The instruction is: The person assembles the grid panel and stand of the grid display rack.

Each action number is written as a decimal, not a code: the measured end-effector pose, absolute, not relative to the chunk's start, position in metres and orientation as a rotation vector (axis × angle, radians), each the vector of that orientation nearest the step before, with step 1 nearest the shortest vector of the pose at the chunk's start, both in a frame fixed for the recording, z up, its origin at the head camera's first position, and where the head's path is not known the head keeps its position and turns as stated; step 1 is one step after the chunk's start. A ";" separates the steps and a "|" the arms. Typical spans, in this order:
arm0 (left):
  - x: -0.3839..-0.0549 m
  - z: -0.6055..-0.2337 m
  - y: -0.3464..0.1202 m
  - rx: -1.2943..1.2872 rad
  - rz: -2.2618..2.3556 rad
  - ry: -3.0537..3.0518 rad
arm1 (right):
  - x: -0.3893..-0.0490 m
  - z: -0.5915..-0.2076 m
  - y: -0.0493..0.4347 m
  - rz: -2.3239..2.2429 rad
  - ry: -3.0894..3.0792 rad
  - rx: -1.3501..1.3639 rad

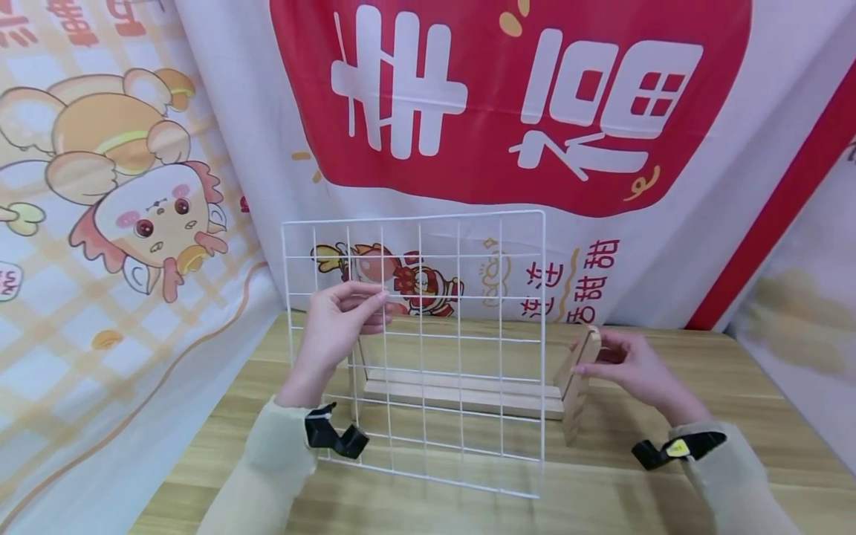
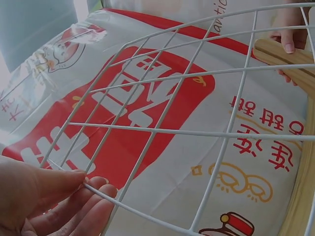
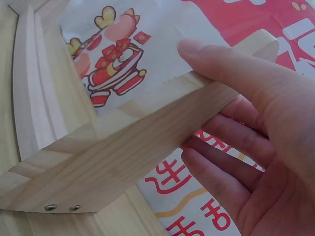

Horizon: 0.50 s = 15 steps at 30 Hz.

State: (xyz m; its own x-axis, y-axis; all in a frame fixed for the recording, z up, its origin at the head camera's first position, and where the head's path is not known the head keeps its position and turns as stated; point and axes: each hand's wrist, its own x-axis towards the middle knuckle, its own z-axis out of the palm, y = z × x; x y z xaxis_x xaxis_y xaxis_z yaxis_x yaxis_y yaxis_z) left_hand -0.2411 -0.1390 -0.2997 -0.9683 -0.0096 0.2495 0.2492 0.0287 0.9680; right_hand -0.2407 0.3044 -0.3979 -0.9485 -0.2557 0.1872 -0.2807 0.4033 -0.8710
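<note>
Tabletop [image 1: 615,498]: stand [image 3: 113,142], its screws [image 3: 75,208] right-wrist view only.

Wood-grain counter [image 1: 769,416]. White backdrop cloth [image 1: 254,178] behind: big red patch [image 1: 495,96], white characters [image 1: 404,89], red diagonal stripe [image 1: 776,204] at right. Left: checked cloth [image 1: 40,349], upside-down cartoon animal [image 1: 157,208].

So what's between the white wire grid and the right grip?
In the head view, a wooden end piece lies between the white wire grid and the right grip, which holds it.
</note>
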 end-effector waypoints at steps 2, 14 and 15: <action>-0.242 -0.298 -0.138 -0.254 -2.056 -2.111 | -0.240 -0.398 0.304 1.624 -2.612 0.508; -0.247 -0.277 -0.125 -0.314 -1.985 -2.176 | -0.235 -0.400 0.302 1.575 -2.642 0.426; -0.249 -0.275 -0.124 -0.315 -1.979 -2.181 | -0.234 -0.401 0.302 1.575 -2.647 0.418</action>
